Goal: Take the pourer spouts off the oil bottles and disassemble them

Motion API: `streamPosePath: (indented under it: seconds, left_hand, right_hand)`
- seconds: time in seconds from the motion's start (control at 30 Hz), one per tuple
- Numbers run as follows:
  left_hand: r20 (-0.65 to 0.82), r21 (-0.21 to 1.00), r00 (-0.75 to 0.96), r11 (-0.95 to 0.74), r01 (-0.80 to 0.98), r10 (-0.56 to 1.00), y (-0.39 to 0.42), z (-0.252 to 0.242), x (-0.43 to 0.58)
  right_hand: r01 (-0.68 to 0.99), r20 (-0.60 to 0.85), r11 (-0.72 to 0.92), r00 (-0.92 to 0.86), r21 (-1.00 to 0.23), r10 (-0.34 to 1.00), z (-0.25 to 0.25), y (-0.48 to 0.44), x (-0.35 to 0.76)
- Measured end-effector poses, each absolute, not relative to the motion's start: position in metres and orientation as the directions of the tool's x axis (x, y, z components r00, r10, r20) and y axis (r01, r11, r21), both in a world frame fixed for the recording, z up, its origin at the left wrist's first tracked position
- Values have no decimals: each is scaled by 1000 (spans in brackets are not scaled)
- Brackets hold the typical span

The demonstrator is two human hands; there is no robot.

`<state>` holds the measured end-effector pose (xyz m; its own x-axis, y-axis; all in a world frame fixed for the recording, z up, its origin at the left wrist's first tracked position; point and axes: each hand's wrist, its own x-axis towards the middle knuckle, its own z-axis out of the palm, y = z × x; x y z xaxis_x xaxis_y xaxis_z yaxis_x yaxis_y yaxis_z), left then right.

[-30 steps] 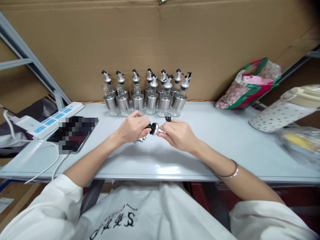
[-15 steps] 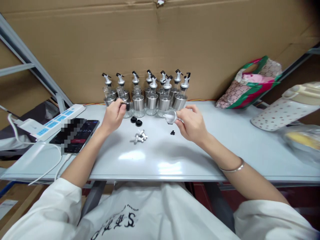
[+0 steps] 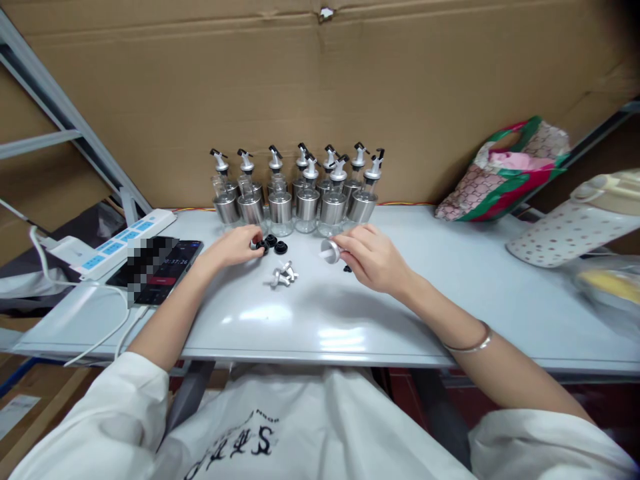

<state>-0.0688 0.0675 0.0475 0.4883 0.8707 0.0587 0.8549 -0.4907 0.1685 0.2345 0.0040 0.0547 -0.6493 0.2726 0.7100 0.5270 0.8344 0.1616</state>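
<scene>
Head view: R hand [image 3: 373,257] pinches a silver spout piece [image 3: 330,253] betw. thumb & fingers, disc end pointing twd the L side, prob. so that end is left unblocked. L hand [image 3: 239,247] is down at the black stoppers [image 3: 281,247], fingertips at one; can't tell if it's gripped or just touched. Loose silver parts [image 3: 283,275] lie bunched on the surface [image 3: 500,287] betw. the hands & a bit nearer the wearer, prob. for easy reach; tiny black part [image 3: 347,269] just beside R hand. Bottles [image 3: 332,208] stand upright in rows at back, prob. out of the way. Front edge [image 3: 310,359] is well apart from the parts, so decent elbow room; phone [image 3: 177,270] & power strip [image 3: 127,241] limit L side, flask [image 3: 555,223] R.
</scene>
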Motion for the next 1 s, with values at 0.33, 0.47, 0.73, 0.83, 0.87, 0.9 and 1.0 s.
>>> streamPosePath:
  seconds: [0.33,0.47,0.73,0.83,0.87,0.9,1.0]
  left_hand:
    - [58,190,537,-537,822,842,75,32,-70]
    - [111,204,526,-538,818,843,66,36,-64]
    - [332,323,710,-782,533,621,26,33,-37]
    - [322,319,776,-834,450,542,20,27,-30]
    - [311,315,788,-840,441,531,19,26,-29]
    - [298,312,797,-842,439,526,18,24,-27]
    - [247,318,801,-826,465,546,16,23,-24]
  right_hand:
    - [506,538,854,-756,118,374,46,-2,224]
    - [496,402,867,-803,44,439,42,-7,219]
    - [535,208,829,-803,-161,559,37,-12,213]
    - [566,208,802,-776,-191,596,35,-10,214]
    - [565,209,798,-771,-212,601,34,-10,214]
    - [556,207,795,-771,-242,602,34,-10,214]
    - [477,201,801,-799,-362,567,34,-12,213]
